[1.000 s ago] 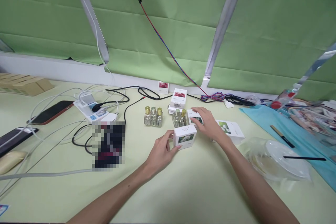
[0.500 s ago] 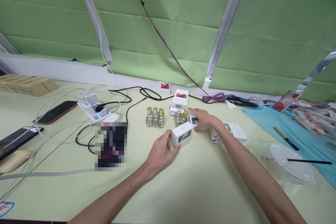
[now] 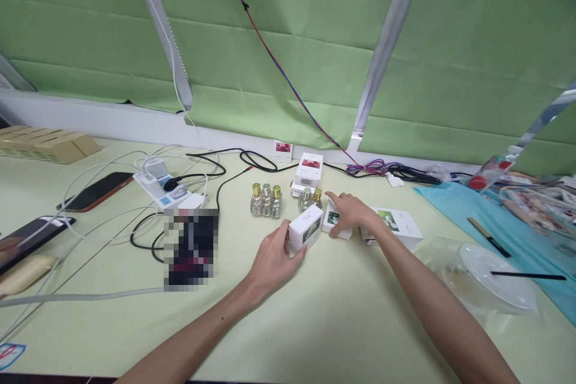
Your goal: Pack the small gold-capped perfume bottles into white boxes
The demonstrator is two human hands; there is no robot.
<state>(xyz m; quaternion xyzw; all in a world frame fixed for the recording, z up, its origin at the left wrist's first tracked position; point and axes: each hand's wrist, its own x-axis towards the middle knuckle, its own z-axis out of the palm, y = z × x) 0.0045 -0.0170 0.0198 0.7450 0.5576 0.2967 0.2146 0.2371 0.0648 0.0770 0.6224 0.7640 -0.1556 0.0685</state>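
My left hand (image 3: 275,254) is closed around a small white box (image 3: 306,229) with a dark green picture on its side. It holds the box upright by its left end. Over a flat white box (image 3: 332,220) with a similar picture, my right hand (image 3: 353,213) has thumb and index finger spread. The thumb is at the near part of this box, and the index finger points past its far edge. Small glass bottles (image 3: 309,199) with silver and gold caps stand just behind the held box. Three more bottles (image 3: 266,201) stand in a row to the left.
Behind the bottles is a stack of white boxes (image 3: 309,169) with red pictures. More white boxes (image 3: 405,225) lie by my right forearm. Cables and a power strip (image 3: 157,189) spread out left. A clear plastic container (image 3: 495,279) and blue cloth (image 3: 454,204) are right.
The flat box by my right hand has come nearer to me and lies flatter; the fingers have spread. My left hand and its box have shifted slightly left.
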